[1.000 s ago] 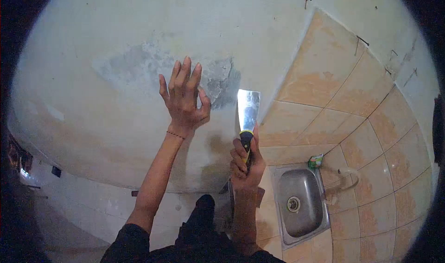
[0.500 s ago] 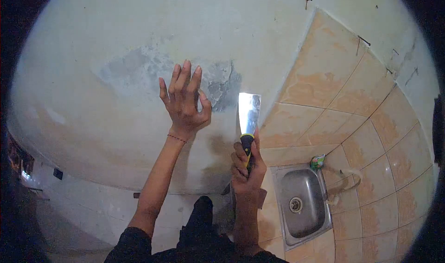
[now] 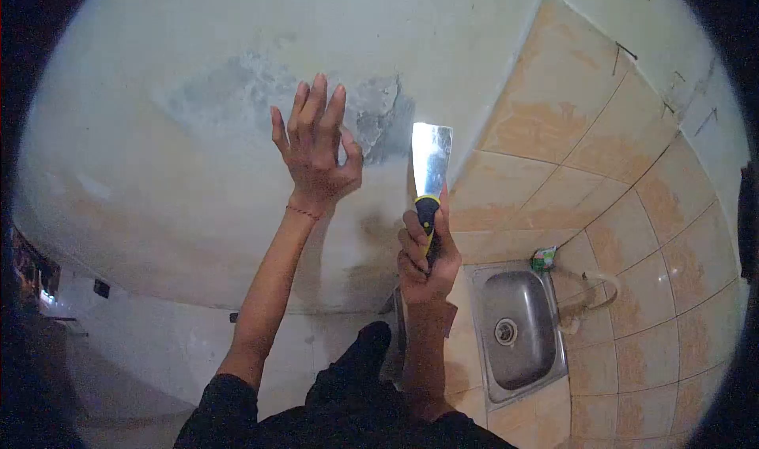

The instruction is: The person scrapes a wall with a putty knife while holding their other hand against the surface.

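My left hand (image 3: 319, 152) is raised with fingers spread, palm toward the wall (image 3: 182, 220), and overlaps the grey bare patch (image 3: 221, 97) where paint has come off. Rough, cracked plaster (image 3: 378, 125) shows just right of its fingers. In my right hand (image 3: 427, 259) is a putty knife (image 3: 432, 160), held upright by its black and yellow handle with the fingers wrapped round it. Its wide shiny blade points up, below and right of the cracked plaster.
To the right a steel sink (image 3: 518, 330) is set in a tiled counter, with a small green packet (image 3: 543, 258) at its far corner. Orange and cream tiles (image 3: 553, 117) cover the wall there, and a nail (image 3: 626, 51) sticks out near their top edge.
My right hand has lifted the putty knife a little higher. The view has tipped slightly, so the patch sits higher in it. My left hand keeps its spread pose.
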{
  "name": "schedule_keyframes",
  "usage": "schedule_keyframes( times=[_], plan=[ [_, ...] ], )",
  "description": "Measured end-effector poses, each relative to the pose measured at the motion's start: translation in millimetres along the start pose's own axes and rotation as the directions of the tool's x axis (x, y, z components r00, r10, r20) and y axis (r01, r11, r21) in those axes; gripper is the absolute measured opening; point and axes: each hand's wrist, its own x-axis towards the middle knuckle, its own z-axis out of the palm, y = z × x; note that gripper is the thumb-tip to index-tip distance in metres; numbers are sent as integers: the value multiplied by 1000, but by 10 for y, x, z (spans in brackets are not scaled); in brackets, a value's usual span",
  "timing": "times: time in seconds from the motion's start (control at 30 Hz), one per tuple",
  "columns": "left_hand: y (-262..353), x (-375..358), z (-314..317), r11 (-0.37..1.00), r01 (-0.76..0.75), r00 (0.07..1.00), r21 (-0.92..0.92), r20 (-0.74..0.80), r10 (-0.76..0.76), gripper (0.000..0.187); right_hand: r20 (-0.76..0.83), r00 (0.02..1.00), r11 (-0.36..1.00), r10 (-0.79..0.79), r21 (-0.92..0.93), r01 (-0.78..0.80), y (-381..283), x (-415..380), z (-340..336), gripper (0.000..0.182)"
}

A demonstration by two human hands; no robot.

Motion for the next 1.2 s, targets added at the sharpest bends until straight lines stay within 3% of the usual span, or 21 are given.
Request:
schedule_keyframes(
  times=[0.53, 0.97, 1.2],
  plan=[
    [-25, -42, 41, 999, 4, 1000, -43, -23, -5, 66, 82, 996, 996, 18, 81, -25, -29, -3, -86, 58],
    [-49, -17, 38, 999, -18, 999, -34, 34, 19, 71, -47, 999, 999, 2, -49, -4, -54, -48, 27, 57],
    [-39, -11, 37, 999, -15, 999, -41, 29, 16, 72, -17, 1000, 995, -16, -95, 15, -26, -24, 114, 58]
  ],
)
